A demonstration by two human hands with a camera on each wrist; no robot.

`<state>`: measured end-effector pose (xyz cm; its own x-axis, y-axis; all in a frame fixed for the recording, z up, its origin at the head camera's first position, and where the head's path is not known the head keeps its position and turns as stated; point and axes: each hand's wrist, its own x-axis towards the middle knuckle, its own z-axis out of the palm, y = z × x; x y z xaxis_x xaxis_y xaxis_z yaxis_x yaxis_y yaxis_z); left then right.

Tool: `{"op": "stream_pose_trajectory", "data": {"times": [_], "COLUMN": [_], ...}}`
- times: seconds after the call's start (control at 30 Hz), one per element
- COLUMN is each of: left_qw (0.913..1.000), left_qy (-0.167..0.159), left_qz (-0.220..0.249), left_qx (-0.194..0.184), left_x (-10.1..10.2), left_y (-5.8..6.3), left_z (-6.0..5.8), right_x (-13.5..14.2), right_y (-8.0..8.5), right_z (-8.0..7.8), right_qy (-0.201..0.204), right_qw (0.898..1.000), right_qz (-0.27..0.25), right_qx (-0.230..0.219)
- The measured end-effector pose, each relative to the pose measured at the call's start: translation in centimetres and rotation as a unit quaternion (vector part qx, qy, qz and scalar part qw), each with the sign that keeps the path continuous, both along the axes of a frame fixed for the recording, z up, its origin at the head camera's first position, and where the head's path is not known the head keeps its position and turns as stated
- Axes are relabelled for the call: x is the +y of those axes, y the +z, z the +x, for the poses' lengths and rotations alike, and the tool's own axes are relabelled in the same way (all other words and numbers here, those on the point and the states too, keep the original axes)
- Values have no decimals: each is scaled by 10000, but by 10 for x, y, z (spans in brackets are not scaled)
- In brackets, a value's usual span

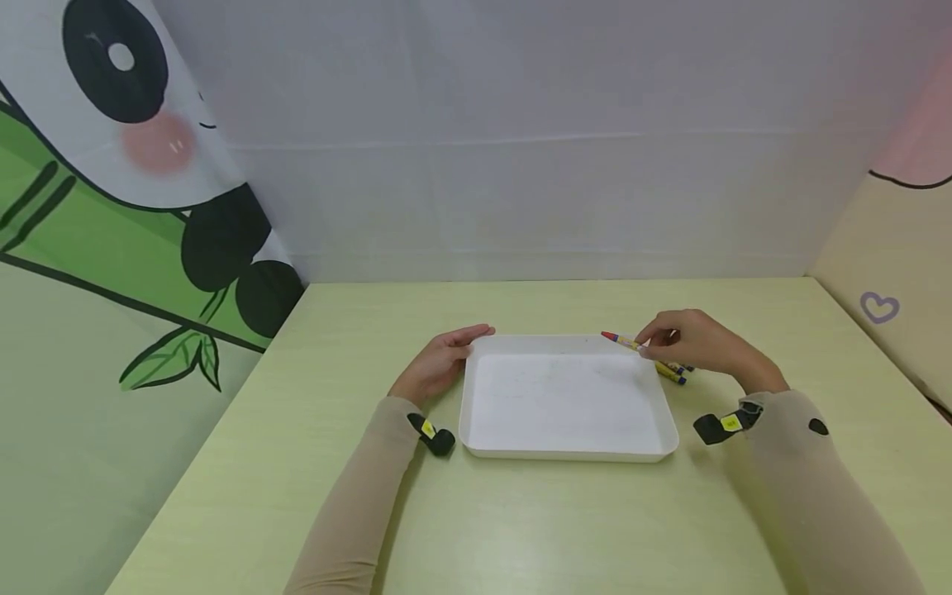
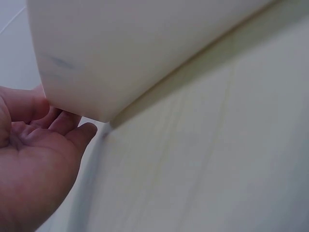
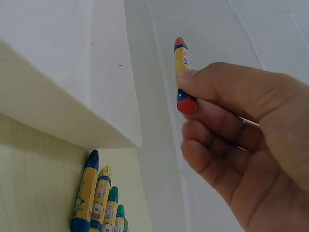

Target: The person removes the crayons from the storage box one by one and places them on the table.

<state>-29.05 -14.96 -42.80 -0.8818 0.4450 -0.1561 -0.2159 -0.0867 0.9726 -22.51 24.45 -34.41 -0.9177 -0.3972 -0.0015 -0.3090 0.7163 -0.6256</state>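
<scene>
A white rectangular tray (image 1: 568, 453) stands on the table between the hands. The left hand (image 1: 435, 364) holds its far left corner, with the thumb against the side and the other fingers reaching round behind; in the left wrist view the tray's wall (image 2: 120, 53) partly hides those fingers. Above the tray's far right corner, the right hand (image 1: 695, 343) pinches a red crayon (image 1: 610, 336) between thumb and fingers. Its tip points left in the head view. In the right wrist view, its yellow wrapper and flat red end (image 3: 187, 105) show.
Several more crayons, among them a blue one (image 3: 85, 193), a yellow one (image 3: 100, 198) and a green one (image 3: 111, 208), lie side by side just right of the tray. A pale wood-look table (image 1: 550, 529) meets a light back wall (image 1: 521, 198) and printed side panels.
</scene>
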Motion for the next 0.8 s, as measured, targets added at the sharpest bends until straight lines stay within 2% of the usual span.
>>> {"op": "stream_pose_trajectory", "data": {"times": [0.3, 0.6, 0.8], "left_qw": [10000, 10000, 10000], "left_qy": [-30, -41, -13], "left_qz": [-27, -21, -3], "left_qx": [45, 51, 9], "left_x": [0, 0, 1], "left_y": [0, 1, 1], "left_z": [-1, 1, 1], "right_x": [27, 54, 73], "right_y": [-7, -15, -20], "right_z": [7, 12, 13], "right_qy": [-417, -870, -1159], "right_qw": [9991, 9946, 9908], "right_qz": [1, 224, 399], "right_qx": [76, 523, 579]}}
